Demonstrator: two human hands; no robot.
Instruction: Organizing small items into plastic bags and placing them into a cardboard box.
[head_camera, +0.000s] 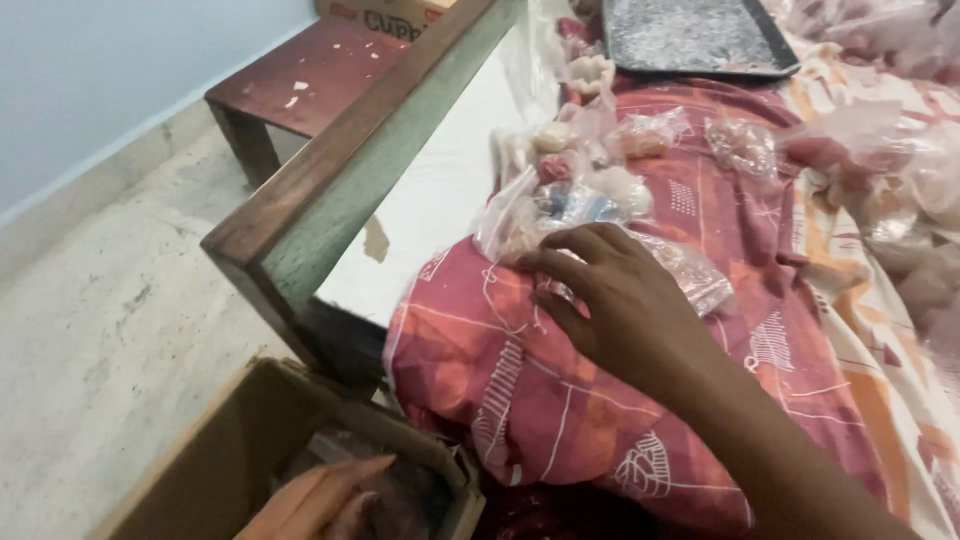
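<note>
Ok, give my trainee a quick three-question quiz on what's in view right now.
1. True or false: the right hand rests on clear plastic bags on the red patterned cloth.
2. Where is the left hand? A) on the dark tray B) inside the cardboard box C) on the wooden bench
3. Fill in: the tray lies at the ___ edge of the view.

Key: 1 true; 2 B; 3 top.
</note>
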